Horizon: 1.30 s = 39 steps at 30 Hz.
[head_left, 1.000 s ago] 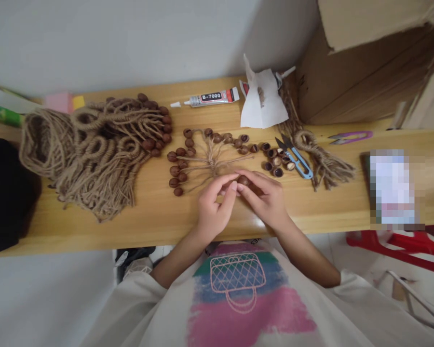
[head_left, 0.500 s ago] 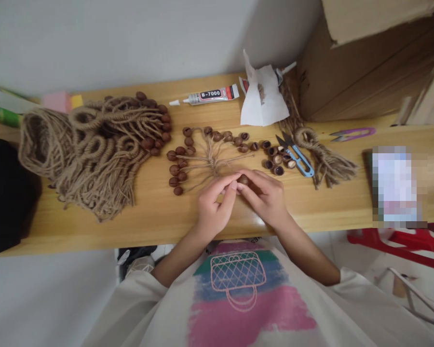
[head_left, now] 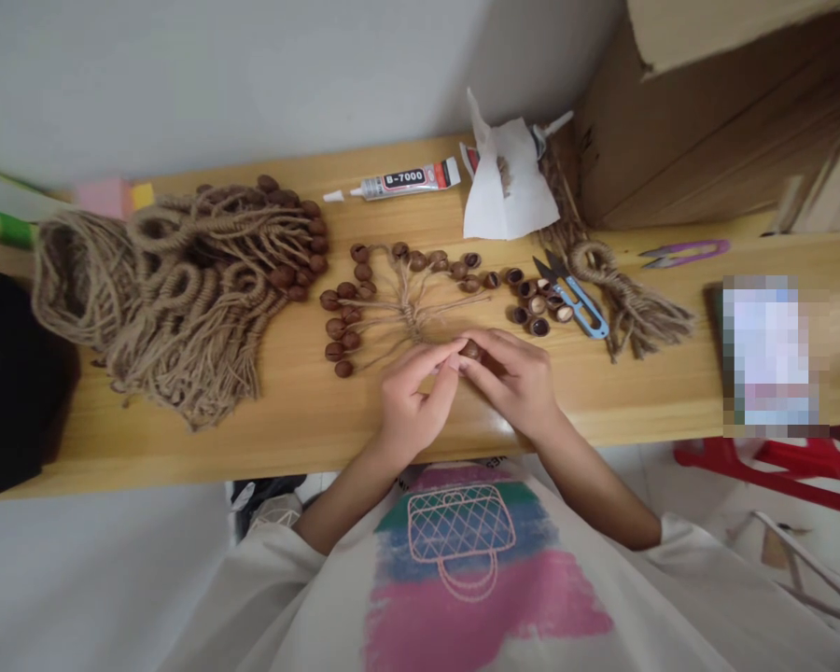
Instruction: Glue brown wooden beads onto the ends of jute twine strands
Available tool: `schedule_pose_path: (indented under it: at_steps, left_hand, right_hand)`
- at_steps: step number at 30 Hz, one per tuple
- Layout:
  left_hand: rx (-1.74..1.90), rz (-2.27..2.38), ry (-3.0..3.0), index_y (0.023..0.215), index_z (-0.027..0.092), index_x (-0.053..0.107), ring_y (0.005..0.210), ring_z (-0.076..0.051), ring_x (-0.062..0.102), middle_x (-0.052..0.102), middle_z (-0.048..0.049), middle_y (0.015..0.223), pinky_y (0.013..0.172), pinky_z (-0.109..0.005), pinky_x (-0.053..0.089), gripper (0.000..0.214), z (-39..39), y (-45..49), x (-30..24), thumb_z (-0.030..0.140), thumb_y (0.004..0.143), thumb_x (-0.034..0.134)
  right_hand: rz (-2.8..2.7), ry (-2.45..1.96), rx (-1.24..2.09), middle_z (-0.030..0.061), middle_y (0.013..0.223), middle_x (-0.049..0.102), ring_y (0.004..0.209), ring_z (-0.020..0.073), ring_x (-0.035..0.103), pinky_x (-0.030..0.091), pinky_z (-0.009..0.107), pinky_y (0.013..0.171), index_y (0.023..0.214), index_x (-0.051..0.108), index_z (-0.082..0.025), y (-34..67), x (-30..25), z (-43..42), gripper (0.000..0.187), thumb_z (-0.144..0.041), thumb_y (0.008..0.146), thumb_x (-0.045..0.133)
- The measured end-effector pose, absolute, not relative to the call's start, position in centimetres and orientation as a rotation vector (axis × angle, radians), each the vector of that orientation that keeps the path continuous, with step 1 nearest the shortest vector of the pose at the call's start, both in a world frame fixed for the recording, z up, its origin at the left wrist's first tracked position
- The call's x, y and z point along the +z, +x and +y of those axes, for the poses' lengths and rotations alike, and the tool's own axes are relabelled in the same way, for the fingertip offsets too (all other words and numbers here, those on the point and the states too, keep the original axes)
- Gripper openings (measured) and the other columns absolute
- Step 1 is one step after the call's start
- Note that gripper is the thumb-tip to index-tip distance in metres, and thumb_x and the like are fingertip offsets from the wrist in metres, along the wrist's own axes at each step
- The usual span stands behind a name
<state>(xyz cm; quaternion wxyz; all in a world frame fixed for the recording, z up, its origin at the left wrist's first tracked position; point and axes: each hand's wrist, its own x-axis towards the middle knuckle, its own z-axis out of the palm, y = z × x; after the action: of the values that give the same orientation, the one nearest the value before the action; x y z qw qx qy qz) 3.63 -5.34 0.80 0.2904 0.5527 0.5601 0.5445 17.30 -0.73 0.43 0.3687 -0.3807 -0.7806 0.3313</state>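
Note:
Close to the table's front edge, my right hand (head_left: 514,378) pinches a round brown nut shell (head_left: 470,351) between thumb and fingers. My left hand (head_left: 420,392) meets it there, closed, its thumb and fingertips pressed together at the shell's left side; it seems to hold a cord end, mostly hidden by the fingers. Just beyond my hands a twine tassel (head_left: 410,313) lies with its cords spread out. Several brown nut shells (head_left: 335,329) sit at the cord ends on its left and far sides. Open half-empty shells (head_left: 538,306) lie in a group to the right.
Blue thread snips (head_left: 584,308) lie beside the shells, near another twine tassel (head_left: 630,289). Behind are a B-7000 glue tube (head_left: 410,180) and a white tissue (head_left: 511,187). A pile of knotted twine (head_left: 175,299) is at left. Purple snips (head_left: 686,254), a phone (head_left: 770,355) and a cardboard box (head_left: 686,140) are at right.
Both hands stay together around the shell with hardly any movement. The view has shifted slightly; the things on the table lie as before.

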Motion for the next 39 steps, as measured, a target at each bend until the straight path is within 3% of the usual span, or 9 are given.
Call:
schedule_pose_path:
  at_steps: [27,34,39]
  left_hand:
    - [1.433,1.5,1.295,0.096,0.019,0.069,0.083,-0.014,0.069,0.073,-0.0046,0.094,0.074,-0.024,0.056,0.016,-5.47,3.91,0.5,0.018,0.087,0.056]
    - [1.515,1.5,1.002,0.081,0.018,0.064,0.062,-0.009,0.065,0.068,0.0015,0.069,0.06,-0.017,0.053,0.008,-4.97,4.13,1.16,0.019,0.084,0.057]
    - [1.528,1.491,1.033,0.082,0.018,0.065,0.065,-0.009,0.066,0.068,0.0014,0.072,0.061,-0.016,0.052,0.008,-5.09,3.98,1.36,0.017,0.083,0.058]
  right_hand:
    - [-2.023,-0.954,0.836,0.0026,0.081,0.064,0.073,0.0117,0.06,0.048,0.021,0.068,0.098,0.064,-0.015,17.45,0.58,-0.71,0.014,-0.025,0.09,0.058]
    - [-2.05,-0.882,0.721,0.0033,0.083,0.064,0.078,0.013,0.062,0.05,0.022,0.074,0.103,0.061,-0.017,17.39,0.75,-0.84,0.015,-0.02,0.089,0.059]
    - [-2.075,-0.82,0.664,0.0039,0.082,0.063,0.074,0.0135,0.06,0.05,0.024,0.072,0.103,0.059,-0.017,17.39,1.0,-0.92,0.014,-0.02,0.089,0.059]
